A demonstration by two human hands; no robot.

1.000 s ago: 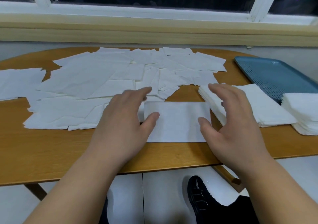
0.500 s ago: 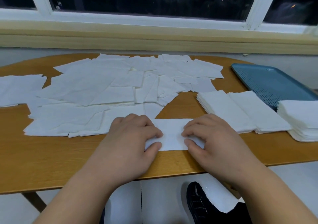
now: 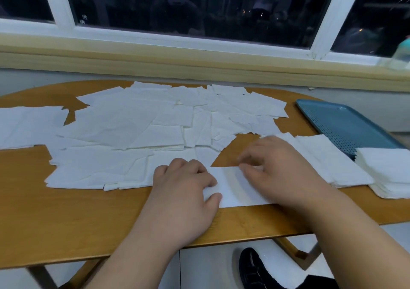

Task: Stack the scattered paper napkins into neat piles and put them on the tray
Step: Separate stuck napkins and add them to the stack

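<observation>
A folded white napkin (image 3: 235, 189) lies near the table's front edge between my hands. My left hand (image 3: 184, 191) pinches its left end, fingers curled on top and the thumb against its near edge. My right hand (image 3: 279, 173), blurred, covers its right half with bent fingers over the far edge. Several scattered napkins (image 3: 133, 129) overlap across the middle and back of the table. Two neat piles (image 3: 321, 155) sit to the right of my right hand. A thicker stack (image 3: 390, 169) stands at the near end of the blue tray (image 3: 339, 120).
The wooden table (image 3: 66, 217) has bare wood along its front edge. More napkins (image 3: 26, 126) lie at the far left. A wall and window sill (image 3: 199, 67) run just behind the table. Below the table edge a black shoe (image 3: 253, 266) shows on the floor.
My hands came down onto the napkin and folded it into a narrower strip. Since then my right hand has slid to the right along it, while my left hand stays on the left end.
</observation>
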